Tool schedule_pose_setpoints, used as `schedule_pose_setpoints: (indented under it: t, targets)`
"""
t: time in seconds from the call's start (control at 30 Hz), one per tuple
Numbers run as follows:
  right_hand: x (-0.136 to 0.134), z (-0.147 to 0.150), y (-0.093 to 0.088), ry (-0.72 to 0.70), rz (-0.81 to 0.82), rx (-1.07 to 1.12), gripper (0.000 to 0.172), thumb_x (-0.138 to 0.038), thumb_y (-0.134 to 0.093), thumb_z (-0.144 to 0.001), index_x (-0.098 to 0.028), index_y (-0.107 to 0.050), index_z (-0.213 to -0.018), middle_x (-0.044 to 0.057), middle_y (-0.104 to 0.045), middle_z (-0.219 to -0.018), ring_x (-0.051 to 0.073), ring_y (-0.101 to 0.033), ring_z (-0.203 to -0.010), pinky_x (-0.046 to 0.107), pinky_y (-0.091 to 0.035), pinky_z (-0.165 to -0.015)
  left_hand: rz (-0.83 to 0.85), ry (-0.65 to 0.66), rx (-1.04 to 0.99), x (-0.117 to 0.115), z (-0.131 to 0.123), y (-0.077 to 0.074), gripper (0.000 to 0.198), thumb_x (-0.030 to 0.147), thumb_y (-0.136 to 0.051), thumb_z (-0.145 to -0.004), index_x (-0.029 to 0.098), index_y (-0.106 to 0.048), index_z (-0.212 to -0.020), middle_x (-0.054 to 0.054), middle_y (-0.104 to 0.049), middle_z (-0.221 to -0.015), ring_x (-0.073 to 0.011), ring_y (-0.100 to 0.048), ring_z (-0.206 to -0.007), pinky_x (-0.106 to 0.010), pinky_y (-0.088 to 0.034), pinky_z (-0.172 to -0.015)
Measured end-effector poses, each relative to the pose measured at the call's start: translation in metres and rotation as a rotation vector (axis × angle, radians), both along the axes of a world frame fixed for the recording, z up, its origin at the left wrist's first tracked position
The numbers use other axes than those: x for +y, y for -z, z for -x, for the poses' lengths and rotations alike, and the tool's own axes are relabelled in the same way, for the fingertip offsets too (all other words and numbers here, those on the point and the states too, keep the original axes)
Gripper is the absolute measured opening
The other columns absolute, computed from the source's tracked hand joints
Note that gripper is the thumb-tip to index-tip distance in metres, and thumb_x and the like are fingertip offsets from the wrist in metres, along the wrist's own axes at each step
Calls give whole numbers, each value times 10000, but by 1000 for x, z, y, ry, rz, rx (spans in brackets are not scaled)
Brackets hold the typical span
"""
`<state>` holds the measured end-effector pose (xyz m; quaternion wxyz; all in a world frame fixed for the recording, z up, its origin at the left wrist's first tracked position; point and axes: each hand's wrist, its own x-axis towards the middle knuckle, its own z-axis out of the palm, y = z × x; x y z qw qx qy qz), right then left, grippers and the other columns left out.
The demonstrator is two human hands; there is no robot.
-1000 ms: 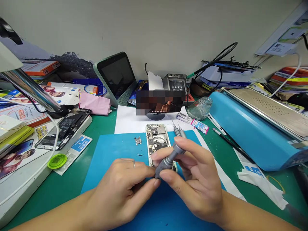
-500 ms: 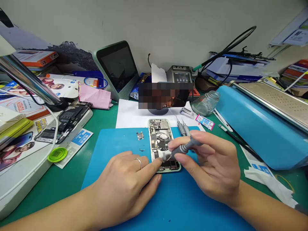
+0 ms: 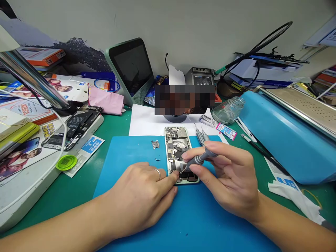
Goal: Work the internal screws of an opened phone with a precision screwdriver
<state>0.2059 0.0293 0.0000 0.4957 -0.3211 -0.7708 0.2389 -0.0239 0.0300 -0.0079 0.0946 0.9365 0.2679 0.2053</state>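
An opened smartphone (image 3: 181, 145) lies face up on a blue mat (image 3: 126, 150), its inner parts exposed. My left hand (image 3: 147, 192), with a ring on one finger, is closed at its lower left; the index fingertip presses on the phone's lower part and the thumb rests by the bottom edge. Between thumb and fingers, my right hand (image 3: 225, 175) grips a grey precision screwdriver (image 3: 201, 157), tilted, its tip down at the phone's lower inside. What the tip touches is too small to tell. Left of the phone lie a small metal plate (image 3: 155, 144) and a tiny part (image 3: 157, 160).
Two more screwdrivers (image 3: 201, 135) lie beyond my right hand. A glass jar (image 3: 228, 110) and a blue machine (image 3: 283, 136) stand to the right. At left are another opened phone (image 3: 75, 126), a green lid (image 3: 66, 162) and a lamp post (image 3: 47, 80).
The whole view has shifted slightly, so things appear a little higher and to the right. The screwdriver stays in my right hand with its tip over the phone's lower part; my left hand stays put.
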Motion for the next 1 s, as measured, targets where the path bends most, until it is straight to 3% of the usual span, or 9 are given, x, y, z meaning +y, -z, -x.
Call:
schedule_pose_setpoints:
  t: [1.0]
  targets:
    - [1,0,-1,-13,16,-27,692,44,-664,-844,-322,-496,-1407,21,-747,-1110,193,-762,-985,329,-667,-833,56,-1,11,3,-1,0,290,258,-429,-1044,158,-657,-1195,14,-628,-714,-195,-569,-551,-386,-376,-519]
